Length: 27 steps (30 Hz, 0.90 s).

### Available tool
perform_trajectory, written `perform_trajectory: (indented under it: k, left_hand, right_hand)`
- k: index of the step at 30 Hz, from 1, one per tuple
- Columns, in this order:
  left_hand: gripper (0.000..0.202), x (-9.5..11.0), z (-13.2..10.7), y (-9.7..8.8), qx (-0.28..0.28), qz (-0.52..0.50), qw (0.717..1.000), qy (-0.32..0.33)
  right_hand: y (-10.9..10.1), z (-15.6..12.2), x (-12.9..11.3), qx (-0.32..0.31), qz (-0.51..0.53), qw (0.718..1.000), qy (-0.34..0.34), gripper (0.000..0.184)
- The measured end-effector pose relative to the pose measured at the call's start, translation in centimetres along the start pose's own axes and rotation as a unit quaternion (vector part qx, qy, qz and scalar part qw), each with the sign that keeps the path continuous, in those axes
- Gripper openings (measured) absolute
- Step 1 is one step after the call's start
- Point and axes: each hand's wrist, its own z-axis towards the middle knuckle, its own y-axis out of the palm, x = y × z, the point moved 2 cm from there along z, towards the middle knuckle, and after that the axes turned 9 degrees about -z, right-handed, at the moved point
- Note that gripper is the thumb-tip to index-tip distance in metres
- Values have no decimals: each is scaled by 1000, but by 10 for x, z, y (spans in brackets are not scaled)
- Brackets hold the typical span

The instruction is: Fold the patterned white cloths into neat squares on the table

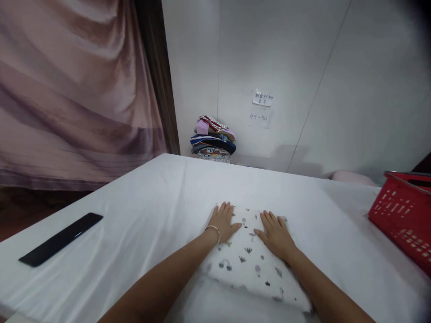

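Note:
A folded white cloth (251,267) printed with small grey and dark motifs lies on the white-covered table (151,202) in front of me. My left hand (223,221), with a thin bracelet at the wrist, lies flat on the cloth's far left corner, fingers stretched out. My right hand (276,233) rests flat on the cloth's far right part, fingers spread. Both palms press down on the fabric and neither hand grips anything.
A long flat black object (61,239) lies near the table's left edge. A red plastic basket (404,215) stands at the right edge. A stack of folded clothes (214,139) sits by the wall behind the table. A pinkish curtain (74,89) hangs left.

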Motion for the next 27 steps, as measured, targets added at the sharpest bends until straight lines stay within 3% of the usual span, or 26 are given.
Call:
perform_trajectory:
  k: [8,13,16,21,27]
  left_hand:
    - [78,10,-3,-14,-30,13,999,-24]
    - [65,31,-1,-7,20,56,997,52]
    - [62,32,0,4,4,56,997,54]
    - [63,23,0,11,-5,48,998,48]
    - [64,24,1,9,-8,44,998,43]
  right_hand:
    - [-15,1,-4,-41,-13,999,13,77]
    - [-31,17,-28,-7,-7,1000,-25,73]
    - [-23,22,-41,-19,11,998,-52,68]
    - [0,21,-41,-4,24,998,-54,68]
    - [-10,21,-39,-29,42,997,-51,69]
